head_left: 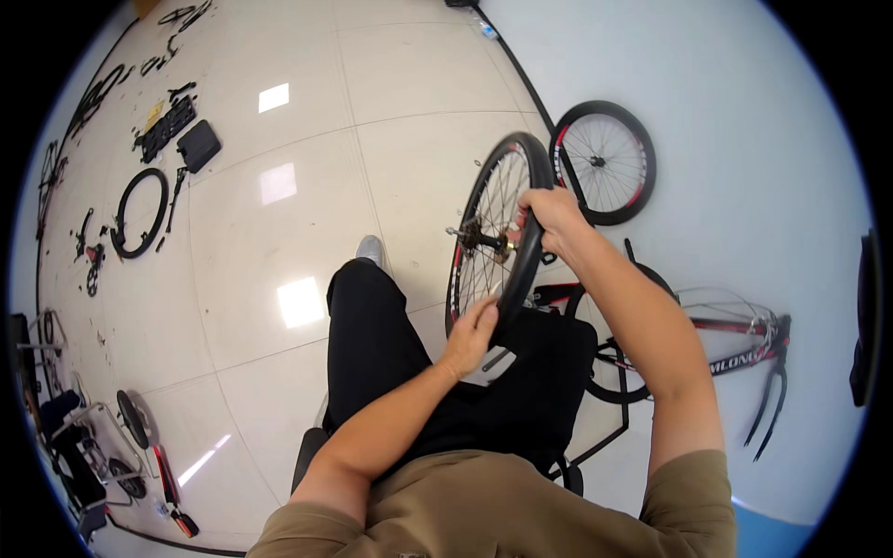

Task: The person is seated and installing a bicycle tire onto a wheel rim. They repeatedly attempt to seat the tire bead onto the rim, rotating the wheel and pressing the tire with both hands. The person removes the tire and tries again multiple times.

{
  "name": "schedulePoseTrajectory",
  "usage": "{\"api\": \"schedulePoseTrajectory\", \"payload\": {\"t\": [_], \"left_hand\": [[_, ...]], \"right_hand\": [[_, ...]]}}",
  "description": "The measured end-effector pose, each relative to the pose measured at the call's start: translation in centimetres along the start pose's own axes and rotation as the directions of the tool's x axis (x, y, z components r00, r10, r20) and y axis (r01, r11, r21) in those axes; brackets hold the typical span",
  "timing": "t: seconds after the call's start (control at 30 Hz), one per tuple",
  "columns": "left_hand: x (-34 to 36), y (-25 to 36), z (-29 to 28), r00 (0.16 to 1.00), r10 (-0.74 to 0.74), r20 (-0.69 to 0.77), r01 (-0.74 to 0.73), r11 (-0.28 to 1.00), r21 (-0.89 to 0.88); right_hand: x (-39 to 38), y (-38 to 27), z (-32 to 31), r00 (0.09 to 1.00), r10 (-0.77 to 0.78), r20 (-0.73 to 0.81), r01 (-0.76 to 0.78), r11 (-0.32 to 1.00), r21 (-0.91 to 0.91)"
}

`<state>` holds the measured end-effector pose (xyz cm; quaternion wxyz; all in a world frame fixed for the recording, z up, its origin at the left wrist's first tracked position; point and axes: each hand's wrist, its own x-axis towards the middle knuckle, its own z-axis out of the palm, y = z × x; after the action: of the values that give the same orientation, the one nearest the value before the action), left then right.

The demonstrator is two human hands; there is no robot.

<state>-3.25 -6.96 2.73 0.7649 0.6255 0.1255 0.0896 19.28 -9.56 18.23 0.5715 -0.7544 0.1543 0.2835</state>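
Observation:
Above my lap I hold a bicycle wheel [533,270] tilted on edge, with a black tyre, a red and white marked rim, thin spokes and a dark hub with an axle. My left hand [471,337] grips the tyre at its lower side, fingers wrapped round the rim. Higher up, on the right side of the tyre, my right hand [551,219] is closed round it, its fingertips reaching in toward the spokes. My thighs in black trousers lie just under the wheel.
A second wheel [648,167] leans against the white wall at the right. Below it stands a black and red bicycle frame [721,325] with its fork. Across the tiled floor at the left lie a loose tyre [121,223], an open tool case [167,126] and several bicycle parts.

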Motion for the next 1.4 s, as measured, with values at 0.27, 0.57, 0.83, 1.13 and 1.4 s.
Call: {"api": "schedulePoseTrajectory", "payload": {"t": [0.27,0.57,0.83,1.13,1.4], "left_hand": [[0.9,0.2,0.7,0.930,-0.337,0.150,0.314,0.937,0.155],[1.3,0.0,1.7,0.804,-0.589,0.084,0.501,0.746,0.440],[1.1,-1.9,2.1,0.752,-0.657,0.062,0.562,0.687,0.461],[1.7,-3.6,2.3,0.727,-0.687,0.004,0.618,0.657,0.431],[1.8,-3.7,2.6,0.712,-0.701,-0.039,0.644,0.630,0.433]], "right_hand": [[4.4,5.1,-3.2,0.991,0.128,0.030,-0.131,0.972,0.193],[7.1,10.3,-3.1,0.975,0.215,0.050,-0.221,0.945,0.240],[8.0,12.2,-3.0,0.967,0.253,0.019,-0.250,0.939,0.236],[9.8,13.0,-2.1,0.960,0.280,0.016,-0.275,0.932,0.237],[9.2,12.9,-2.3,0.966,0.254,0.048,-0.258,0.938,0.230]]}}
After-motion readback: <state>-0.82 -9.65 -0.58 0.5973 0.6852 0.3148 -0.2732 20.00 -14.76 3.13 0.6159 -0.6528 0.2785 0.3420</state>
